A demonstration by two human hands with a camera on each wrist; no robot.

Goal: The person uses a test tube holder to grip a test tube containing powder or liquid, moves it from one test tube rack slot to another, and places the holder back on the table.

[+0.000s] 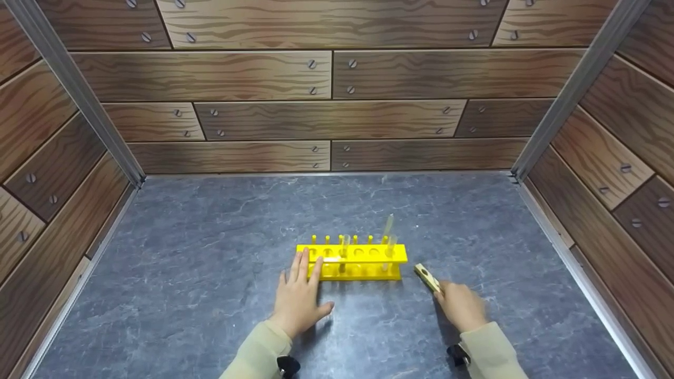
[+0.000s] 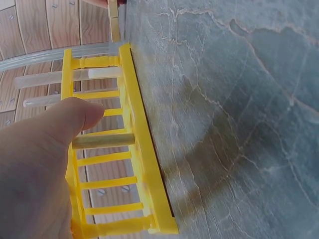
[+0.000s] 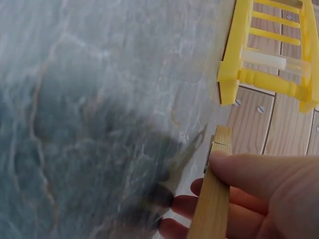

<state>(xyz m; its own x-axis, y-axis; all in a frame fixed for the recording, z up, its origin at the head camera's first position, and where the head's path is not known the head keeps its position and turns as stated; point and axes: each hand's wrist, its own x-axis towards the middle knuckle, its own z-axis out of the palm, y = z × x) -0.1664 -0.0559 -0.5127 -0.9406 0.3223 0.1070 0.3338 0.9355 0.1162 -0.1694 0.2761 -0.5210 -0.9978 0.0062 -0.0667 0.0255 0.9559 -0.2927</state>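
A yellow test tube rack (image 1: 351, 253) stands on the table. My left hand (image 1: 298, 303) rests on its left end, fingers straight over the top plate and thumb out to the side. A glass test tube with olive-brown contents (image 2: 102, 141) sits near the rack's middle. Toward the right end is a test tube with white contents (image 3: 266, 59). Another clear tube (image 1: 389, 225) stands at the back right, apparently on a rear peg. My right hand (image 1: 463, 305) grips a wooden test tube clamp (image 3: 215, 194), its tip pointing toward the rack's right end without touching it.
The grey marbled tabletop (image 1: 210, 226) surrounds the rack. Wood-patterned panels (image 1: 263, 121) enclose the back and both sides, with metal strips along the corners. Dark wrist straps (image 1: 287, 366) sit at both sleeves.
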